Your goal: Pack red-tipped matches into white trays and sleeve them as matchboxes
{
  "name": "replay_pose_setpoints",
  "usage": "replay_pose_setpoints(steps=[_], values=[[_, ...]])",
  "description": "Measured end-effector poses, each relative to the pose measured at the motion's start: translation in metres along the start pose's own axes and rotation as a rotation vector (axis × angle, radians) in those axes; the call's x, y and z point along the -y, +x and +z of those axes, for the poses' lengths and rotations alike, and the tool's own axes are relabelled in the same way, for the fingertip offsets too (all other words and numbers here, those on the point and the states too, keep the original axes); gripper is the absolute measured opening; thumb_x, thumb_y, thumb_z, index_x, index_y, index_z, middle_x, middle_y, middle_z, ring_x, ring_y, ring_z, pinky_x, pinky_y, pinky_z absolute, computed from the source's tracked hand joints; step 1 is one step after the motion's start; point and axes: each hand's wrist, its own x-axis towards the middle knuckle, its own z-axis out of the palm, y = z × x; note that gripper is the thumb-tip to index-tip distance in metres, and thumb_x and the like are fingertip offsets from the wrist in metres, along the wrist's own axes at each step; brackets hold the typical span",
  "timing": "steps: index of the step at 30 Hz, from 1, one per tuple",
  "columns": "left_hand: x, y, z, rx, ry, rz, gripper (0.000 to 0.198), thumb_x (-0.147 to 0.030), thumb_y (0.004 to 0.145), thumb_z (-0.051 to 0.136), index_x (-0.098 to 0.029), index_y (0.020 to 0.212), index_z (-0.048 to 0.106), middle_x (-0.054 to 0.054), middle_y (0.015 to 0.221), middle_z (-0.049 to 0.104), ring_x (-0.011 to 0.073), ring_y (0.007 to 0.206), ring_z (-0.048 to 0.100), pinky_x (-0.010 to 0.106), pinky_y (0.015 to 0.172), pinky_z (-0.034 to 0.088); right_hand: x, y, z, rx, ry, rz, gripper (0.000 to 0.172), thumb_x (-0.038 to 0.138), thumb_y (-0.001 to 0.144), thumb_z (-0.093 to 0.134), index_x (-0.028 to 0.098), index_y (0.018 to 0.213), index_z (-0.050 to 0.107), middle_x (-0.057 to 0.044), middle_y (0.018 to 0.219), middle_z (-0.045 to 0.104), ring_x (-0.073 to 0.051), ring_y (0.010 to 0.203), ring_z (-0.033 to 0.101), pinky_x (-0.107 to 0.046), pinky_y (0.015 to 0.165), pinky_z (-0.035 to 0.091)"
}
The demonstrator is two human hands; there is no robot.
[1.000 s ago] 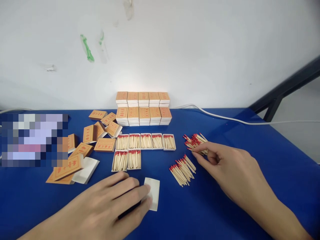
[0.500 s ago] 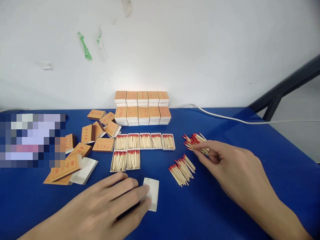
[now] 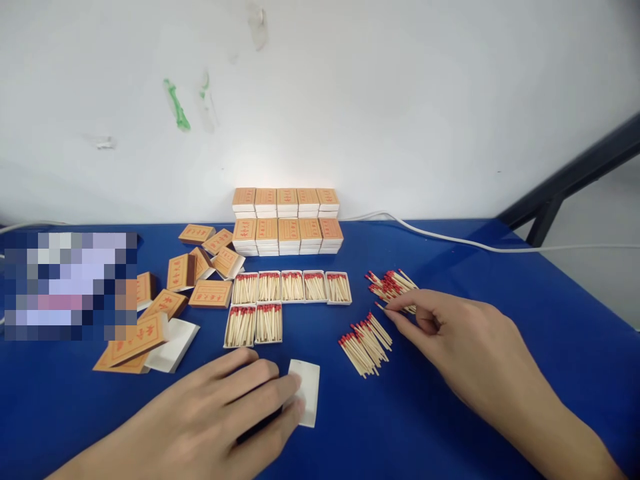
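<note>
My left hand [image 3: 215,407] lies low over the table, its fingertips closed on the left side of an empty white matchbox tray [image 3: 311,393]. Between the thumb and forefinger of my right hand [image 3: 450,327] is a match, its red head [image 3: 377,305] poking out to the left. Behind those fingers lies a loose pile of matches [image 3: 387,287], partly covered by the hand. Nearer me, a second bunch of matches [image 3: 365,347] is spread in a slanting row. Several filled matchbox trays [image 3: 293,287] stand in two rows, red heads pointing away from me.
Stacked matchboxes [image 3: 289,230] stand in two rows near the wall. To the left lie scattered orange matchbox sleeves [image 3: 210,293] and another white tray [image 3: 175,343]. A white cable [image 3: 450,241] crosses the back right of the blue table. A blurred-out object [image 3: 70,287] sits at far left.
My right hand has drawn slightly back from the loose pile with a match pinched in its fingertips. My left hand stays at the tray. The whole view has shifted slightly.
</note>
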Motion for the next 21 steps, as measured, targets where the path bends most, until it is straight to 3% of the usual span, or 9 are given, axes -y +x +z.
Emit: replay_pose_setpoints(steps=[6,13,21], values=[[0.0000,-0.0029,0.0016,0.034,-0.011,0.008,0.036,-0.012,0.119,0.048,-0.019,0.126,0.083,0.006,0.129,0.083,0.0219,0.103,0.072,0.038,0.112,0.058,0.0054,-0.0008,-0.0030,0.141,0.099,0.027,0.036,0.057,0.105,0.070,0.030,0.085,0.081,0.005,0.055,0.054,-0.016,0.046,0.050,-0.030,0.049,0.034],[0.0023,-0.0029,-0.0011,0.038,-0.014,0.015,0.036,-0.012,0.120,0.047,-0.019,0.124,0.083,0.005,0.126,0.083,0.0212,0.103,0.073,0.036,0.111,0.058,0.0013,0.0006,0.0015,-0.035,0.022,0.023,0.034,0.055,0.107,0.065,0.034,0.107,0.091,0.005,0.056,0.054,-0.016,0.044,0.051,-0.030,0.050,0.035],[0.0007,0.0000,0.0000,0.011,-0.016,-0.003,0.044,-0.011,0.122,0.041,-0.019,0.121,0.084,0.004,0.124,0.085,0.0218,0.099,0.074,0.039,0.108,0.059,0.0037,0.0015,0.0032,-0.044,-0.028,-0.010,0.038,0.052,0.108,0.061,0.033,0.109,0.093,0.003,0.056,0.054,-0.017,0.043,0.050,-0.031,0.050,0.036]])
